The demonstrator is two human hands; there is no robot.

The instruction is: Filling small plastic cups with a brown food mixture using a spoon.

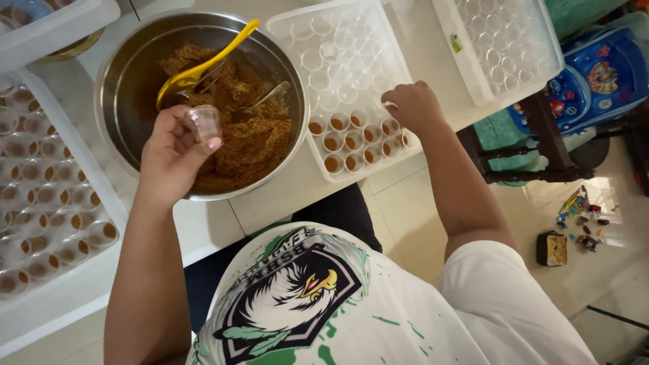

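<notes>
My left hand holds a small clear plastic cup, tilted, over the near rim of a large steel bowl. The bowl holds brown powder, a yellow scoop and a metal spoon. My right hand rests with fingers curled down on a white tray, right at its rows of small cups filled with brown powder. Whether those fingers hold a cup is hidden.
A second tray at the left holds several filled cups. A third tray of empty clear cups lies at the top right. Beyond the white tabletop are a dark wooden chair, a blue bag and small toys on the floor.
</notes>
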